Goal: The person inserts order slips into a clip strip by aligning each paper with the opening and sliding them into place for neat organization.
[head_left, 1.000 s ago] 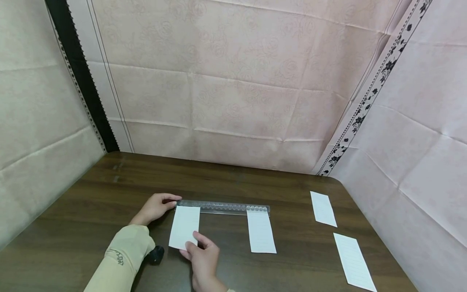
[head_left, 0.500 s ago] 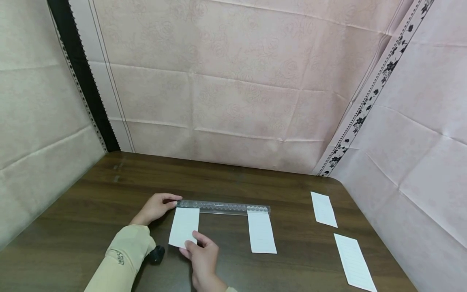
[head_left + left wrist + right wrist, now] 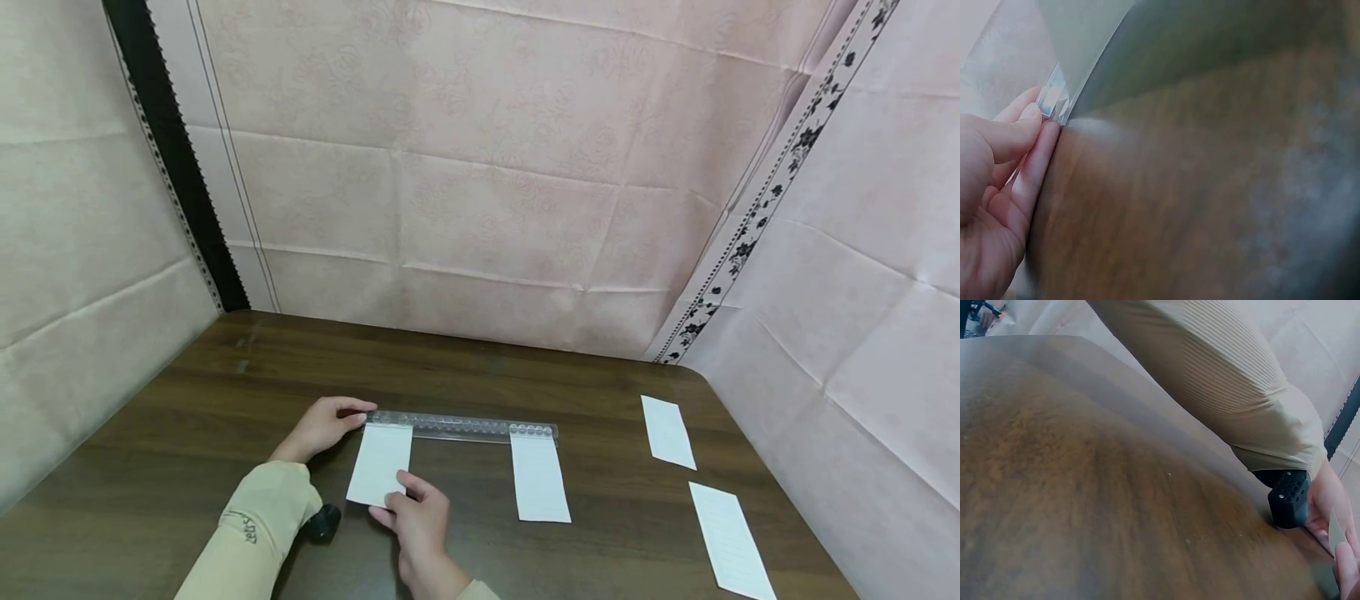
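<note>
Pale, creased cloth encloses a dark wood-grain table; I take twelve as the far edge and the middle of the clear strip as the clock's centre. Strip noted lying crosswise, roughly from nine to three, with a row of round marks along its length. At nine o'clock the left hand has its thumb and fingers pinching the strip's end; in my judgement this grip anchors a light, slippery piece and leaves the rest of its length accessible. At eight, a white card meets the strip with its far edge, close to the anchored end. The right hand, toward seven, grasps that card between thumb and fingers by its near right corner, a hold that probably allows fine steering without covering the far edge. The view from the right wrist shows part of the card angled up off the wood. At four o'clock a second card lies with its far edge at the strip, the round marks showing across it; whether the strip covers it or receives it in a slot, I cannot tell. Two further cards rest well apart from the strip, one at three and one nearer four, untouched and presumably set aside to leave working room. Black wrist camera observed below the left sleeve, beside the first card.
</note>
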`<state>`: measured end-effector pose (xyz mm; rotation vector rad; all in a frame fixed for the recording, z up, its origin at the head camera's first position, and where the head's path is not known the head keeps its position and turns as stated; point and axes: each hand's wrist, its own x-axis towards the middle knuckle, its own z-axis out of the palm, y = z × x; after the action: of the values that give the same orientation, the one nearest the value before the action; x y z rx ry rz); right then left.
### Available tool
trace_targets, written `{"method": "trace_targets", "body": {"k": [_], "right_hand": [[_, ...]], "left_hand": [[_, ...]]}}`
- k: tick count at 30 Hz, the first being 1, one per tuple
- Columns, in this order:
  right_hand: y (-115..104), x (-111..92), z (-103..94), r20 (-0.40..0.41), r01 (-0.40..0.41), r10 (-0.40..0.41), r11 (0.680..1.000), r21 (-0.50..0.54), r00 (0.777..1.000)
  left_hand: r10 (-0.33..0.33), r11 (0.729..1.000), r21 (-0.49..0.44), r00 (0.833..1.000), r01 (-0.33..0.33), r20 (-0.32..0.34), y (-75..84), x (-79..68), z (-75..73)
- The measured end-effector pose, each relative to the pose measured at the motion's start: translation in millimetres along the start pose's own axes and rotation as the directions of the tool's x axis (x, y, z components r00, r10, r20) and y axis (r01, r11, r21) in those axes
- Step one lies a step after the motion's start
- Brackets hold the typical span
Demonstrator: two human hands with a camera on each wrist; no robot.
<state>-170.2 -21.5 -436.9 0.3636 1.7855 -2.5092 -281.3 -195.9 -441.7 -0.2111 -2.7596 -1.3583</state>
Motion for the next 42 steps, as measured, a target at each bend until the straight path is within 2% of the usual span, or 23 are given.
{"method": "trace_targets", "body": {"k": [9,29,42], "right_hand": [[-2.3,5.1,-3.1,0.017,0.002,-0.002,1.0,-0.012,1.0],[-8.2,9.2,-8.2,0.05,-0.052,0.056,0.996,-0.074,0.997],[-7.8,9.4,-10.0,0.055,-0.03,0.035,0.995,-0.093,0.998]], "left_hand": [[-0.004,1.0,0.002,1.0,0.004,-0.002,-1.1,-0.6,0.1],[-0.02,1.0,-0.017,1.0,0.02,0.009,0.2,-0.7,-0.6],[-0.009,1.0,-0.018,1.0,0.009,0.013,0.8,-0.8,-1.9]]}}
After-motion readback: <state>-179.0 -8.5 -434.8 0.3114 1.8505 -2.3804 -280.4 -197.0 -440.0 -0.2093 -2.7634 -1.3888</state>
